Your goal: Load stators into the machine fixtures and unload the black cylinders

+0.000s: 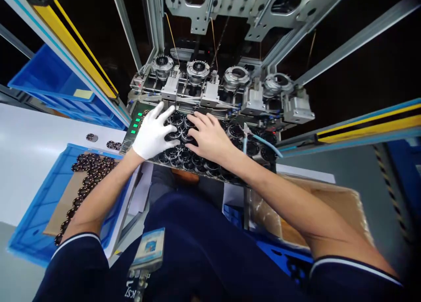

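Note:
My left hand (pixel 154 132), in a white glove, lies with spread fingers on a tray (pixel 217 172) packed with several round black ring-shaped parts (pixel 177 153). My bare right hand (pixel 207 135) rests beside it on the same parts, fingers curled over one or two of them near the tray's middle. Whether either hand grips a part is hidden by the fingers. Behind the tray stands a machine with a row of round metal fixtures (pixel 197 69), the two on the left loaded with dark parts.
A blue bin (pixel 42 205) at the left holds cardboard and several black rings (pixel 87 170). Two loose rings (pixel 113 144) lie on the white bench. Green lamps (pixel 134 122) glow left of the tray. A cardboard box (pixel 342 205) sits at the right, yellow guard bars on both sides.

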Action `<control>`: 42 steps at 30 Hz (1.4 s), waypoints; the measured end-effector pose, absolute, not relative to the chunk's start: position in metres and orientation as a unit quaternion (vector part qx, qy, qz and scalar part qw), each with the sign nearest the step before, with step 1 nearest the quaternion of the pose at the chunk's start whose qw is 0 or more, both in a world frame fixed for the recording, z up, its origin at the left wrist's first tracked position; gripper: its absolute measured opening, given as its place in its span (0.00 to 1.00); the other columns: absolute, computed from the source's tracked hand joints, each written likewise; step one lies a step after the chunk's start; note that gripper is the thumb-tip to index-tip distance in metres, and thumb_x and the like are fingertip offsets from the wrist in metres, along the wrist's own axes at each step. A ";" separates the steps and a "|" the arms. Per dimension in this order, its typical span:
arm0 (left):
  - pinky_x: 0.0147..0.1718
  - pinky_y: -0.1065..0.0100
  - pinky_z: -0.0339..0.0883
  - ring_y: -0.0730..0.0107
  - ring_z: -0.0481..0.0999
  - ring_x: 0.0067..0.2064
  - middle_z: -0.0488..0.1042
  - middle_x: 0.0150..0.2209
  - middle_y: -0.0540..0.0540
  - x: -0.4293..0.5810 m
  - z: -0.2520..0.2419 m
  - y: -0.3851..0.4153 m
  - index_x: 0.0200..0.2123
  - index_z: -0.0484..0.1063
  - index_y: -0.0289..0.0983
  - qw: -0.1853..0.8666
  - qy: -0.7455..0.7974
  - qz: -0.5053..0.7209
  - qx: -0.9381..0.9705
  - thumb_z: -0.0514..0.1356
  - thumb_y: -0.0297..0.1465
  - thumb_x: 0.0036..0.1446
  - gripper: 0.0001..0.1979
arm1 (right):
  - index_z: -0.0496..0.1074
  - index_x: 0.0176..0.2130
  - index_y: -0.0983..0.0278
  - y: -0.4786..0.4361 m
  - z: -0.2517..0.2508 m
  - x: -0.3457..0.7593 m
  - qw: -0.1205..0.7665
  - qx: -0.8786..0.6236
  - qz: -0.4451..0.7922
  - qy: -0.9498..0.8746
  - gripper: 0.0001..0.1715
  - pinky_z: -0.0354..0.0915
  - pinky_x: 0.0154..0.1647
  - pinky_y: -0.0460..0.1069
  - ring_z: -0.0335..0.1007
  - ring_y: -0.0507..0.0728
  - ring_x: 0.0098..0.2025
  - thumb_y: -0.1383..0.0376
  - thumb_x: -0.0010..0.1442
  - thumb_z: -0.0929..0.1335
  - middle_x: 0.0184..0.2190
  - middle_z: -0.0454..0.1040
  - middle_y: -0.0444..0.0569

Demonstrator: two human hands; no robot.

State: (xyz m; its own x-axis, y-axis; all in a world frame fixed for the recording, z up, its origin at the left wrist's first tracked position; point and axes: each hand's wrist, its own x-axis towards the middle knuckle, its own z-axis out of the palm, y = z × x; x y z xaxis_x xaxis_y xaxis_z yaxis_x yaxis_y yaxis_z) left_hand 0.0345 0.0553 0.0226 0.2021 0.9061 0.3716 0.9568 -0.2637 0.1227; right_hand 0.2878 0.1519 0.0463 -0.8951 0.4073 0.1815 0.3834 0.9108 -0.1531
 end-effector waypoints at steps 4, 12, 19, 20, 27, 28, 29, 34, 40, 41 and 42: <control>0.74 0.29 0.67 0.29 0.64 0.80 0.72 0.77 0.46 0.045 0.012 0.051 0.38 0.84 0.42 0.056 -0.623 -0.202 -0.754 0.76 0.44 0.64 0.12 | 0.86 0.47 0.64 0.147 0.046 0.285 0.138 -0.213 0.067 -0.965 0.06 0.55 0.83 0.81 0.61 0.79 0.81 0.66 0.69 0.78 0.77 0.70 0.62; 0.55 0.52 0.84 0.54 0.88 0.52 0.87 0.56 0.46 0.084 0.107 0.058 0.66 0.73 0.47 0.008 -0.618 -0.410 -0.671 0.79 0.39 0.54 0.38 | 0.71 0.70 0.53 0.169 0.131 0.379 0.292 -0.348 0.199 -0.868 0.41 0.84 0.45 0.64 0.85 0.66 0.41 0.49 0.63 0.77 0.59 0.84 0.55; 0.75 0.49 0.71 0.41 0.82 0.67 0.85 0.65 0.42 0.121 0.145 0.190 0.65 0.83 0.40 -0.013 -0.646 -0.284 -0.708 0.79 0.42 0.54 0.35 | 0.84 0.57 0.55 0.270 0.133 0.417 0.384 -0.436 0.169 -0.796 0.35 0.82 0.54 0.72 0.85 0.73 0.43 0.44 0.55 0.80 0.43 0.89 0.54; 0.76 0.48 0.70 0.40 0.82 0.67 0.84 0.65 0.41 0.124 0.138 0.206 0.66 0.82 0.38 -0.021 -0.668 -0.267 -0.694 0.78 0.42 0.55 0.37 | 0.84 0.57 0.57 0.283 0.125 0.418 0.375 -0.449 0.167 -0.794 0.35 0.81 0.55 0.72 0.85 0.72 0.44 0.45 0.54 0.80 0.44 0.89 0.55; 0.72 0.44 0.73 0.38 0.83 0.66 0.84 0.65 0.34 0.121 0.096 0.244 0.64 0.82 0.35 -0.046 -0.721 -0.223 -0.654 0.76 0.47 0.54 0.38 | 0.83 0.58 0.62 0.330 0.077 0.425 0.272 -0.489 0.166 -0.812 0.39 0.78 0.64 0.73 0.83 0.74 0.52 0.46 0.53 0.80 0.47 0.86 0.56; 0.72 0.45 0.73 0.39 0.82 0.66 0.84 0.65 0.35 0.118 0.095 0.243 0.64 0.82 0.36 -0.041 -0.720 -0.232 -0.653 0.75 0.48 0.54 0.37 | 0.83 0.59 0.61 0.332 0.075 0.427 0.274 -0.484 0.165 -0.814 0.39 0.77 0.64 0.72 0.82 0.74 0.52 0.46 0.54 0.80 0.48 0.86 0.56; 0.72 0.45 0.73 0.39 0.82 0.66 0.84 0.64 0.36 0.116 0.094 0.242 0.63 0.82 0.37 -0.039 -0.719 -0.236 -0.652 0.76 0.49 0.54 0.37 | 0.82 0.59 0.61 0.334 0.074 0.428 0.271 -0.481 0.166 -0.817 0.38 0.77 0.64 0.72 0.82 0.73 0.51 0.46 0.54 0.80 0.48 0.86 0.56; 0.66 0.44 0.78 0.42 0.84 0.60 0.84 0.62 0.38 0.105 0.090 0.238 0.60 0.78 0.41 -0.065 -0.687 -0.259 -0.676 0.76 0.45 0.49 0.36 | 0.79 0.56 0.58 0.328 0.080 0.431 0.289 -0.454 0.197 -0.819 0.38 0.74 0.63 0.72 0.79 0.72 0.53 0.47 0.51 0.81 0.52 0.86 0.56; 0.71 0.47 0.74 0.54 0.76 0.70 0.73 0.75 0.42 0.092 0.087 0.245 0.72 0.63 0.46 -0.096 -0.637 -0.344 -0.683 0.63 0.40 0.60 0.37 | 0.72 0.71 0.47 0.304 0.095 0.436 0.366 -0.415 0.224 -0.802 0.45 0.72 0.69 0.72 0.78 0.71 0.59 0.46 0.57 0.77 0.64 0.84 0.45; 0.73 0.46 0.72 0.55 0.74 0.71 0.73 0.74 0.44 0.091 0.089 0.248 0.71 0.65 0.47 -0.097 -0.630 -0.346 -0.689 0.63 0.41 0.60 0.36 | 0.74 0.69 0.44 0.302 0.096 0.436 0.371 -0.408 0.223 -0.804 0.43 0.71 0.70 0.72 0.77 0.71 0.61 0.46 0.58 0.77 0.66 0.83 0.41; 0.72 0.44 0.73 0.55 0.75 0.70 0.75 0.73 0.46 0.090 0.092 0.250 0.70 0.66 0.48 -0.097 -0.625 -0.352 -0.690 0.63 0.43 0.60 0.35 | 0.75 0.67 0.41 0.301 0.096 0.436 0.378 -0.404 0.221 -0.803 0.40 0.71 0.71 0.71 0.77 0.71 0.62 0.45 0.58 0.77 0.67 0.82 0.38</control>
State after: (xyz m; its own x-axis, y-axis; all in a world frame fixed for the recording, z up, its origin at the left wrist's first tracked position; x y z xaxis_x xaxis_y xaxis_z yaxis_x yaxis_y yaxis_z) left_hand 0.0896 0.2503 0.0919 -0.0294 0.9306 0.3648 0.7943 -0.1997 0.5737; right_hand 0.4361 0.3012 0.0958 -0.3887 0.8156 0.4286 0.4818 0.5765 -0.6600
